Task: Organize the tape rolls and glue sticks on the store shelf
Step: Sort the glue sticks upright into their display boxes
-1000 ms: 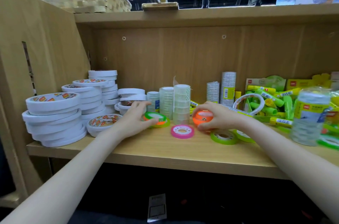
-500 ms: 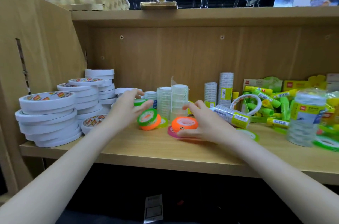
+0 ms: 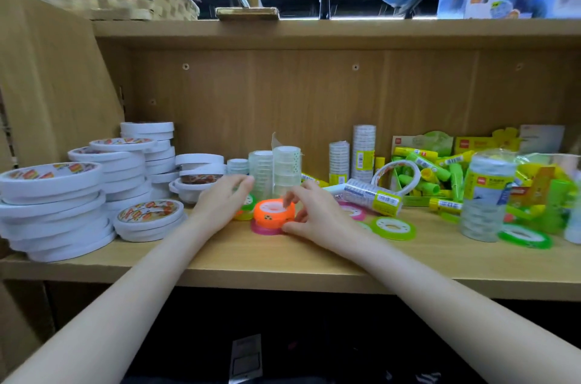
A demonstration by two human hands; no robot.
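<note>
The orange tape roll (image 3: 274,210) sits on a pink roll (image 3: 265,230) on the shelf (image 3: 283,261), held by the right hand (image 3: 314,214), whose fingers (image 3: 290,199) curl over its top while the thumb presses its side. The left hand (image 3: 220,206), just left of it, curls its fingers round a green roll (image 3: 246,206) that is mostly hidden. Stacks of white tape (image 3: 53,207) stand well left of the left fingers. Glue sticks (image 3: 440,174) lie in a heap far right of the right fingers, with a loose green ring (image 3: 393,228) between.

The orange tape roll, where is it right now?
The orange tape roll sits mid-shelf on a pink roll, held by the right hand, just in front of the clear tape stacks.
</note>
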